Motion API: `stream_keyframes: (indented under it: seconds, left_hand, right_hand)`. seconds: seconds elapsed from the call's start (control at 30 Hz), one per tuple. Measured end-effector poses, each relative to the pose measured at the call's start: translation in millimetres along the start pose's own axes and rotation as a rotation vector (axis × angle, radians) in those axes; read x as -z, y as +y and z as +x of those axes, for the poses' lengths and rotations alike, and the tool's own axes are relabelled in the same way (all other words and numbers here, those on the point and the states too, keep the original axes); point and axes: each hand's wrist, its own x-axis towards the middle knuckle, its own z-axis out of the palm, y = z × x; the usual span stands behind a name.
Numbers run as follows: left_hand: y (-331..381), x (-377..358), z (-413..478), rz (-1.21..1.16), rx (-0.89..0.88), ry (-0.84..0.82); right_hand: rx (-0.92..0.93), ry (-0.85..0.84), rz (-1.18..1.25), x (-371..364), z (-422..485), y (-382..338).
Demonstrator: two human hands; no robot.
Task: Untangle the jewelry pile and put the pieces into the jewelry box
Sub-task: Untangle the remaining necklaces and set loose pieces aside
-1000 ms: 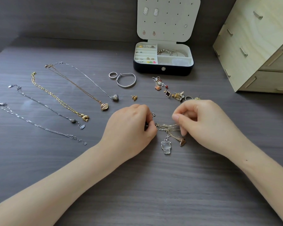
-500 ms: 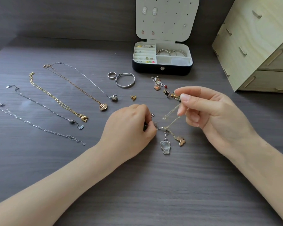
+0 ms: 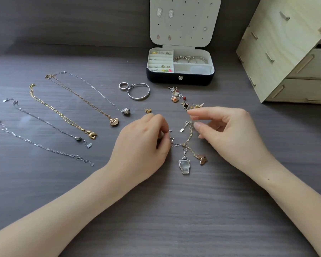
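Note:
A tangle of thin gold and silver chains [image 3: 186, 142] lies between my hands on the dark table, with a clear figure pendant [image 3: 184, 166] and a copper butterfly pendant [image 3: 202, 159] hanging off it. My left hand [image 3: 143, 140] pinches the tangle's left end against the table. My right hand [image 3: 228, 134] pinches the upper end of the chains between thumb and forefinger, lifted slightly. The open jewelry box [image 3: 180, 78] stands at the back, with rings, earrings and bangles in its compartments.
Several untangled necklaces [image 3: 67, 115] lie in a row on the left. A ring [image 3: 123, 85], a silver bangle [image 3: 139, 91], a gold stud [image 3: 147, 110] and a cluster of charms and earrings [image 3: 182, 100] lie before the box. A wooden drawer unit [image 3: 293, 58] stands at right.
My right hand lifted a chain strand up out of the tangle, then came back down a little and closer. My left hand stayed pinching the left end.

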Motion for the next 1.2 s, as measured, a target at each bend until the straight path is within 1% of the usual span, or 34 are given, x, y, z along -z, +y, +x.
stream_keyframes:
  seconds: [0.07,0.13,0.23,0.33,0.4,0.47,0.67,0.83,0.93,1.03,1.2]
  left_hand:
    - [1,3,0,-0.010,-0.004,0.012]
    - [2,6,1,-0.029,-0.013,0.023]
    - [8,9,-1,-0.110,-0.040,-0.011]
    - [13,7,-6,-0.170,0.001,-0.137]
    - [15,6,-11,-0.157,0.002,-0.181]
    - [18,8,-17,-0.143,-0.008,-0.205]
    - [24,20,-29,-0.165,0.027,-0.303]
    - [23,30,-35,-0.187,0.079,-0.382]
    - [23,35,-35,-0.194,0.106,-0.427]
    - [24,36,-31,-0.217,0.151,-0.401]
    - [31,25,-23,-0.171,0.181,-0.354]
  right_hand:
    - [0.039,0.047,-0.157,2,0,0]
    - [0.061,0.038,-0.225,7,0,-3]
    - [0.031,-0.075,-0.288,15,-1,-9]
    - [0.009,-0.205,-0.410,20,-6,-17]
    - [-0.002,-0.301,-0.451,21,-13,-20]
    - [-0.003,-0.355,-0.466,22,-21,-18]
    - [0.025,-0.390,-0.446,23,-35,-16]
    - [0.040,-0.523,-0.345,27,-40,-22]
    - [0.084,-0.500,-0.322,26,-36,-21]
    - [0.160,-0.441,-0.322,22,-26,-18]
    - [0.310,-0.529,-0.435,10,-8,-18]
